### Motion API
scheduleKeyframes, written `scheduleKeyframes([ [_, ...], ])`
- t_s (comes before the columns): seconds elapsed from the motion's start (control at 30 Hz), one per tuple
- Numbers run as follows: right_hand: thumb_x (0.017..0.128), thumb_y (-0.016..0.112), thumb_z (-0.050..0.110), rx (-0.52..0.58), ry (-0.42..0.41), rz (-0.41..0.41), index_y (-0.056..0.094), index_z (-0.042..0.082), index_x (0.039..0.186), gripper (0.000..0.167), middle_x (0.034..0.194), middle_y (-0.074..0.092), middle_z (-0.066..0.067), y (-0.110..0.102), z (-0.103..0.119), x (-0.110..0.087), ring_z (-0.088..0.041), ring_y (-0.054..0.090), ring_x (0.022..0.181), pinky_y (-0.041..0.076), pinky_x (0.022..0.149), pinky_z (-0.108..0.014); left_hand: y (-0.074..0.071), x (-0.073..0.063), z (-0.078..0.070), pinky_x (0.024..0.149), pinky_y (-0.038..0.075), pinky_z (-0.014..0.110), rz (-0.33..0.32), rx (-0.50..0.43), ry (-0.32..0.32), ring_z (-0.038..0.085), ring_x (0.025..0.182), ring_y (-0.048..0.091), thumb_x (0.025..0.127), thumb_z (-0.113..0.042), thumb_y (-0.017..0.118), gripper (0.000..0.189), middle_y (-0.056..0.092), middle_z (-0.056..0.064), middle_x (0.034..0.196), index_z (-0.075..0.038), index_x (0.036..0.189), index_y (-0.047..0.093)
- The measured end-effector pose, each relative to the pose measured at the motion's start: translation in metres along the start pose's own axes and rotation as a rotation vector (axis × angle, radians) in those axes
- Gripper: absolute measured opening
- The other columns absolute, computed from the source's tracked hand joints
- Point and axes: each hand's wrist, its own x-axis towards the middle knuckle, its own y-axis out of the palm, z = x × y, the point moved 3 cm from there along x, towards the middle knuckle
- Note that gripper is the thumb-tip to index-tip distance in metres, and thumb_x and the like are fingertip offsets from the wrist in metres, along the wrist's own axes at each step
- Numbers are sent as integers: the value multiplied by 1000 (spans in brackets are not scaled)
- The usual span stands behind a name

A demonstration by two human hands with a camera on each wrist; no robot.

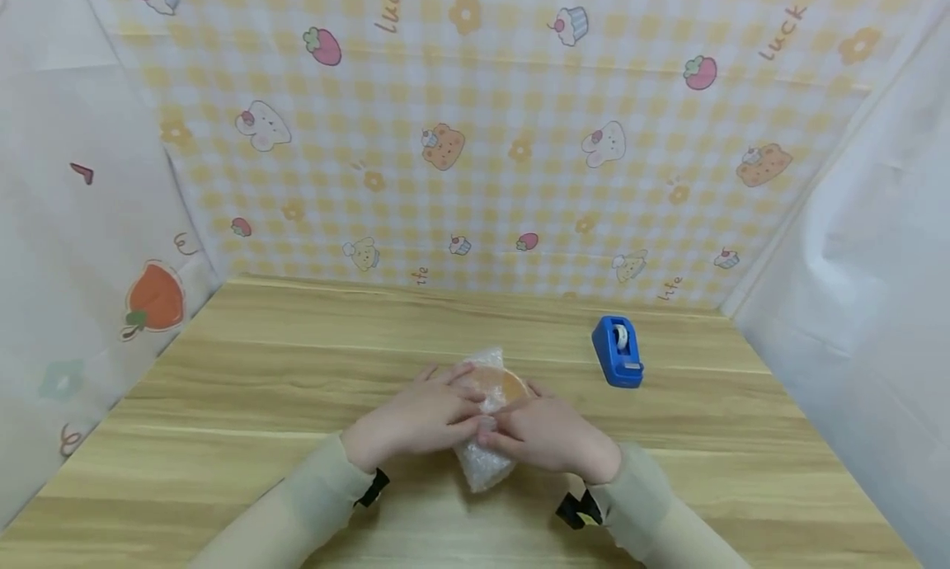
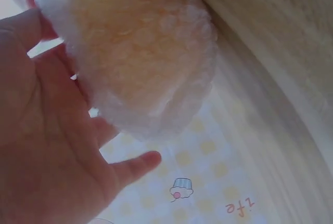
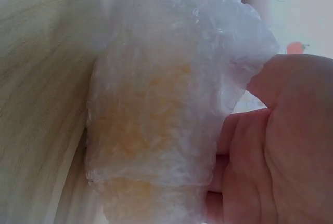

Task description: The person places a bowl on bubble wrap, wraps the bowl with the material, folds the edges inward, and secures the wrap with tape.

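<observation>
1. Head view shows a yellow-and-white checked backdrop cloth (image 1: 490, 198) across the back, printed with cupcakes, strawberries, flowers, small animals and the word "luck".
2. Below it spreads a light-brown wood-grain tabletop (image 1: 245, 371), meeting the cloth along its far edge.
3. White cloth walls flank the table: a left one (image 1: 67, 247) with a large orange fruit print, and a right one (image 1: 861, 264) with soft folds.
4. Two pale beige long sleeves, left (image 1: 319, 486) and right (image 1: 646, 495), reach in from the near edge.
5. The bare left hand (image 1: 419, 412) lies over the left side of the bundle, its fingers mostly straight and spread against the wrap, the little finger stretched out in the left wrist view.
6. The bare right hand (image 1: 552, 433) grips the opposite side, thumb at the front near the middle, fingers bent behind the edge in the right wrist view.
7. Between both hands, near the middle of the tabletop, is the bundle of clear, whitish bubble wrap (image 1: 486, 470), its near end pointing toward the person.
8. Through the wrap shows a rounded orange object (image 1: 512, 385); what it is cannot be told.
9. A blue desktop tape dispenser (image 1: 612, 361) stands well apart from the hands, beyond and to the right.
10. Small black pieces sit at the left wrist (image 1: 371, 488) and right wrist (image 1: 575, 510).
11. Smallest is the whitish tape roll (image 1: 622, 336) inside the dispenser.
</observation>
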Motion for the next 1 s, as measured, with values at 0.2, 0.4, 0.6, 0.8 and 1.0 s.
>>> scheduleKeyframes([
  [0.2,102,37,51,-5,-17,18,69,18,119,49,113,69,4,1,1,4,-15,63,107,19,110,-62,0,2,-2,113,15,58,-55,-10,55,22,131,46,103,-38,42,36,68,-8,116,-19,110,72],
  [0.4,100,50,42,201,-75,60,71,16,104,34,83,66,16,-11,-7,6,-1,62,81,15,113,-59,9,7,-5,110,20,61,-120,27,17,20,124,53,104,-37,37,36,70,-6,109,-21,99,69],
  [0.6,99,55,37,334,-20,-14,71,9,112,35,102,68,8,-35,-29,-11,-10,63,94,35,106,-52,17,11,-7,108,22,63,-118,81,12,19,124,51,104,-43,35,38,67,-11,115,-27,111,68],
  [0.8,98,55,40,316,132,-154,69,10,117,38,116,68,-2,-57,-59,-33,-23,61,111,47,95,-48,17,12,-11,108,17,66,-59,64,-3,20,131,45,101,-59,27,53,61,-10,129,-33,128,64],
  [1.0,99,55,36,306,203,-223,68,6,119,38,111,69,-5,-69,-89,-46,-23,64,103,52,86,-46,17,12,-12,106,17,69,-25,50,-21,21,134,41,96,-68,22,64,59,-8,131,-33,129,63],
])
